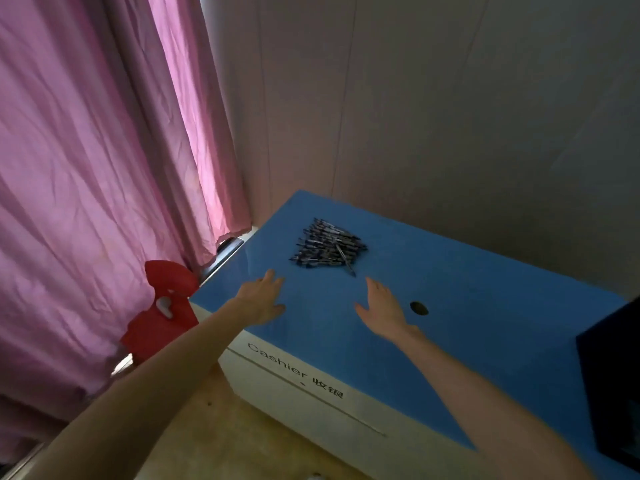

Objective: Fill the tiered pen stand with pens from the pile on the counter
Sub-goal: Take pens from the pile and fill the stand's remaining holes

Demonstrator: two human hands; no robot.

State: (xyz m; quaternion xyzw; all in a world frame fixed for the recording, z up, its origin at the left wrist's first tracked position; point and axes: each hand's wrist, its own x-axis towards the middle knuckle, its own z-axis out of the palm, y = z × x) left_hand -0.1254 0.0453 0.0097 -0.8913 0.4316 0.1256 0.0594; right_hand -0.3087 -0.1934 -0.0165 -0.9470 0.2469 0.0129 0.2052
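A person's view looks down at a blue worktop set on a white cabinet marked "Cashier". A pile of dark pens lies toward the far left part of the worktop, with one pen lying across the pile's near edge at an angle.

Both bare arms reach forward. The left hand is on or just above the worktop near its left edge, fingers straight and spread, holding nothing. The right hand is near the middle of the worktop, fingers straight and pointing toward the pile, also holding nothing. Neither grip touches a pen; the pile sits just beyond and between the fingertips.

This looks like the very start of the task: the reach toward the pile, with no pen picked up yet. The next move probably calls for one hand to close on a few pens from the near edge of the pile.

A small round hole is in the worktop just right of the right hand. A dark object, cut off at the right edge, may be the tiered pen stand, but too little shows to tell. The pens are too small to count. A pink curtain hangs at left, with a red plastic object, possibly a chair, below it.
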